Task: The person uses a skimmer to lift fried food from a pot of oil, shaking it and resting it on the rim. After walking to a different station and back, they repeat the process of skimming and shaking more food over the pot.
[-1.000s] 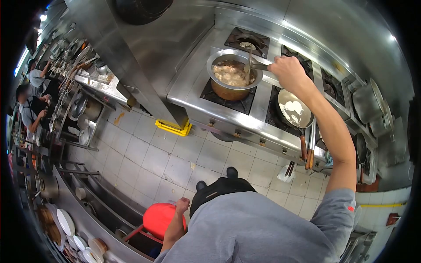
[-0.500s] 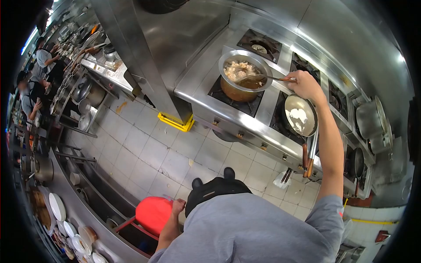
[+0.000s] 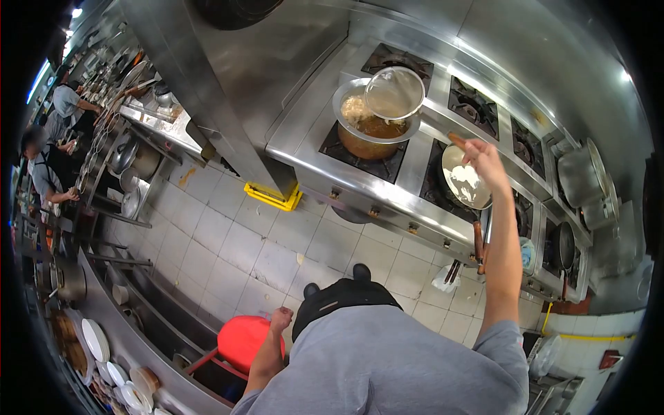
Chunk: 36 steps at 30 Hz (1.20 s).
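Observation:
My right hand [image 3: 483, 164] is closed around the wooden handle of a round mesh strainer [image 3: 395, 92]. The strainer's disc is raised over the right and back part of a deep metal pot [image 3: 377, 149] on a burner. Pale, lumpy food pieces [image 3: 355, 108] sit in brown liquid at the pot's left side; the strainer hides part of the pot. Below my right hand, a frying pan [image 3: 472, 188] with a white patch in it rests on the adjoining burner. My left hand [image 3: 281, 319] hangs low in a loose fist beside a red stool [image 3: 245, 340], with nothing visible in it.
Wooden-handled utensils [image 3: 478, 247] stick out past the stove's front edge. Large pots [image 3: 583, 173] stand at the right. Behind a yellow-based steel pillar [image 3: 273, 196], other people [image 3: 48, 162] stand at the far left. Plates [image 3: 96, 340] line the counter at lower left.
The strainer has come up out of the pot, its disc now showing above the rim. My right hand has shifted slightly down and turned. My left hand stays low by the stool.

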Each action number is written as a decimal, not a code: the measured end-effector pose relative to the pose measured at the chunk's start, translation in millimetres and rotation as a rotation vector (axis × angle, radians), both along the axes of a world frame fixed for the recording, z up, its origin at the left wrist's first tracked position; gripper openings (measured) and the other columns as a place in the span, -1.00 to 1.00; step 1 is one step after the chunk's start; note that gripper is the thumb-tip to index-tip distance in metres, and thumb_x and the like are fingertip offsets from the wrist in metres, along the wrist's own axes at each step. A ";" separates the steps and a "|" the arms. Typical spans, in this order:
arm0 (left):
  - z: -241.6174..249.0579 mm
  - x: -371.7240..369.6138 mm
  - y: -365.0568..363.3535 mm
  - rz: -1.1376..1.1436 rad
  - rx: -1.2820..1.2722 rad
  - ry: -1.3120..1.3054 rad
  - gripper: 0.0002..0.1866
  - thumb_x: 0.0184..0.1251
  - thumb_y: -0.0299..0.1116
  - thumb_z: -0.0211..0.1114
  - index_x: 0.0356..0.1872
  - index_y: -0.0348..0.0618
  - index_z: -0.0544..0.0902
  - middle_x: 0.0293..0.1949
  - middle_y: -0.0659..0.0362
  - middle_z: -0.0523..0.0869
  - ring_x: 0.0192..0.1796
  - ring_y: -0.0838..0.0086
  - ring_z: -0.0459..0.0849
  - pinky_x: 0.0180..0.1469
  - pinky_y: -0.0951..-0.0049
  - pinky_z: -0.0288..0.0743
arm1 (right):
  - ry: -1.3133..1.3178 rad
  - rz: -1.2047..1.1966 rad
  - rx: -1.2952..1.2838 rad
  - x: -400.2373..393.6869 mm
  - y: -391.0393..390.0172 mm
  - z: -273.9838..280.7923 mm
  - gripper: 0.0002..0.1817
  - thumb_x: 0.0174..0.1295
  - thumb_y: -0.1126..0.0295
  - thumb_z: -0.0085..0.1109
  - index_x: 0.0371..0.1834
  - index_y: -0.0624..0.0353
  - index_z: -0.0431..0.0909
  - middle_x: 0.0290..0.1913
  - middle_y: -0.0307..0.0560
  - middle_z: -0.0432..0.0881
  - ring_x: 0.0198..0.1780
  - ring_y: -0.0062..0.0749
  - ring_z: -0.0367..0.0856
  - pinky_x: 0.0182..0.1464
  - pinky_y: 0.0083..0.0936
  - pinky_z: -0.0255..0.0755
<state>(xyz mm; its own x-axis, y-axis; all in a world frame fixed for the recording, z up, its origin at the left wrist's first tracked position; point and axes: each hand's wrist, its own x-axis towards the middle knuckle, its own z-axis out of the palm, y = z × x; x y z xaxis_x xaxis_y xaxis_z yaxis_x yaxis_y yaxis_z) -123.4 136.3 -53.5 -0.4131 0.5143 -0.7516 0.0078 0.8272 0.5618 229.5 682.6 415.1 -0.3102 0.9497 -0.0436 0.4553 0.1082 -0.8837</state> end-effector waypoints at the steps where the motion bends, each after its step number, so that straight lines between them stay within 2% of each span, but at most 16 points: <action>1: 0.5 0.2 2.6 -0.004 0.002 -0.008 -0.73 0.12 -0.29 0.20 -0.34 -0.35 0.61 -0.52 0.06 0.67 -0.51 0.42 0.64 -0.41 0.42 0.52 | 0.086 -0.063 -0.105 -3.0 -6.1 -11.9 -0.78 0.30 0.29 -0.02 -0.21 0.19 0.54 -0.60 -0.30 0.49 -0.62 -0.69 0.29 -0.58 -0.70 0.14; 4: 4.5 2.1 5.1 -0.044 -0.021 0.007 -0.73 0.11 -0.29 0.20 -0.34 -0.36 0.61 -0.54 0.06 0.67 -0.52 0.42 0.64 -0.43 0.42 0.51 | 0.361 -0.179 -0.383 -11.6 -16.5 -64.5 -0.79 0.33 0.28 -0.06 -0.21 0.16 0.49 -0.59 -0.30 0.41 -0.64 -0.72 0.19 -0.66 -0.75 0.04; 6: -6.1 0.4 1.3 -0.048 0.010 -0.030 -0.81 0.12 -0.37 0.17 -0.32 -0.30 0.60 -0.52 0.14 0.63 -0.54 0.47 0.59 -0.52 0.47 0.45 | 0.535 -0.270 -0.557 -29.8 -26.6 -86.1 -0.79 0.33 0.29 -0.07 -0.12 0.15 0.45 -0.58 -0.28 0.40 -0.65 -0.70 0.16 -0.68 -0.77 -0.01; 7: -8.6 -0.7 0.0 -0.050 0.025 -0.048 -0.84 0.12 -0.41 0.16 -0.31 -0.27 0.59 -0.52 0.17 0.62 -0.56 0.50 0.57 -0.56 0.49 0.43 | 0.500 -0.246 -0.519 -37.5 -33.2 -92.4 -0.74 0.33 0.27 -0.06 -0.05 0.17 0.43 -0.55 -0.28 0.43 -0.63 -0.68 0.22 -0.66 -0.72 0.09; 10: -12.6 -3.7 -3.6 -0.045 0.051 -0.064 -0.85 0.12 -0.45 0.14 -0.32 -0.28 0.58 -0.53 0.17 0.60 -0.57 0.50 0.56 -0.58 0.48 0.42 | 0.046 -0.186 -0.006 -68.8 -51.8 -89.5 -0.71 0.29 0.26 -0.02 -0.03 0.19 0.45 -0.52 -0.14 0.53 -0.58 -0.48 0.41 -0.55 -0.56 0.31; 11: -13.2 -4.1 -5.7 -0.036 0.050 -0.071 -0.85 0.11 -0.45 0.14 -0.32 -0.28 0.57 -0.53 0.17 0.60 -0.58 0.50 0.55 -0.58 0.48 0.41 | -0.299 -0.084 0.278 -74.4 -58.2 -76.8 -0.71 0.23 0.29 0.03 -0.05 0.19 0.48 -0.42 0.10 0.61 -0.42 -0.11 0.59 -0.34 -0.30 0.46; 15: -15.1 -5.7 -6.7 -0.012 0.033 -0.068 -0.85 0.10 -0.46 0.14 -0.31 -0.29 0.56 -0.54 0.17 0.58 -0.59 0.50 0.53 -0.60 0.48 0.40 | -0.578 -0.057 0.466 -96.4 -58.9 -74.3 -0.74 0.15 0.37 0.01 -0.12 0.20 0.50 -0.38 0.25 0.61 -0.26 0.20 0.56 -0.21 -0.03 0.44; 19: -17.4 -0.3 -14.0 0.017 0.051 -0.067 -0.82 0.10 -0.42 0.17 -0.31 -0.29 0.59 -0.52 0.15 0.62 -0.54 0.49 0.57 -0.52 0.46 0.46 | -0.671 -0.039 0.437 -115.9 -60.0 -60.8 -0.77 0.14 0.37 0.01 -0.17 0.22 0.52 -0.41 0.25 0.61 -0.25 0.19 0.58 -0.18 -0.03 0.44; 22: -18.2 5.0 -24.2 -0.103 0.064 0.115 -0.70 0.09 -0.25 0.20 -0.33 -0.33 0.64 -0.48 -0.01 0.69 -0.41 0.34 0.68 -0.32 0.39 0.54 | -0.688 -0.026 0.439 -123.7 -56.9 -57.3 -0.79 0.14 0.39 0.00 -0.24 0.24 0.55 -0.39 0.26 0.61 -0.24 0.19 0.58 -0.16 -0.03 0.45; 25: -24.3 6.1 -36.1 -0.130 0.067 0.151 -0.71 0.08 -0.24 0.23 -0.33 -0.30 0.66 -0.44 -0.03 0.70 -0.35 0.30 0.69 -0.26 0.38 0.55 | -0.714 -0.029 0.408 -132.6 -57.3 -46.2 -0.79 0.14 0.39 -0.02 -0.30 0.25 0.57 -0.34 0.26 0.61 -0.20 0.16 0.58 -0.12 -0.06 0.45; 28: -23.5 6.8 -45.8 -0.078 0.031 0.101 -0.71 0.08 -0.23 0.24 -0.32 -0.28 0.67 -0.41 -0.03 0.71 -0.32 0.29 0.70 -0.23 0.38 0.55 | -0.727 -0.023 0.396 -136.7 -50.1 -47.8 -0.74 0.14 0.38 -0.04 -0.18 0.18 0.60 -0.30 0.31 0.59 -0.17 0.15 0.57 -0.07 -0.08 0.44; 32: -19.4 1.4 -58.0 -0.047 0.012 0.083 -0.71 0.09 -0.23 0.24 -0.32 -0.28 0.67 -0.39 -0.03 0.71 -0.29 0.29 0.70 -0.22 0.38 0.55 | -0.772 0.006 0.389 -143.6 -40.5 -50.4 -0.75 0.12 0.37 -0.02 -0.24 0.21 0.60 -0.29 0.29 0.60 -0.17 0.15 0.57 -0.05 -0.10 0.44; 33: -21.0 -0.9 -61.3 -0.033 0.007 0.075 -0.71 0.09 -0.23 0.24 -0.32 -0.28 0.67 -0.38 -0.03 0.71 -0.29 0.29 0.70 -0.22 0.38 0.55 | -0.791 0.020 0.390 -146.1 -40.7 -48.6 -0.74 0.17 0.33 -0.02 -0.28 0.29 0.59 -0.27 0.26 0.61 -0.15 0.15 0.59 -0.07 -0.10 0.46; 36: -31.1 -11.0 -72.1 -0.004 0.020 0.076 -0.72 0.09 -0.25 0.25 -0.33 -0.30 0.66 -0.41 0.00 0.71 -0.32 0.33 0.69 -0.25 0.39 0.54 | -0.895 -0.028 0.357 -152.3 -51.9 -36.3 -0.75 0.12 0.31 0.07 -0.24 0.26 0.57 -0.22 0.22 0.60 -0.12 0.10 0.58 -0.08 -0.14 0.46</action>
<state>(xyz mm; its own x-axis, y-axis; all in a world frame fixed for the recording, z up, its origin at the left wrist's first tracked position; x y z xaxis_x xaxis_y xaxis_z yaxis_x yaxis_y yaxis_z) -134.3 64.1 -84.6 -0.4663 0.5303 -0.7080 0.0542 0.8160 0.5755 77.1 630.7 378.8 -0.2796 0.9593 0.0403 0.9511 0.2825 -0.1249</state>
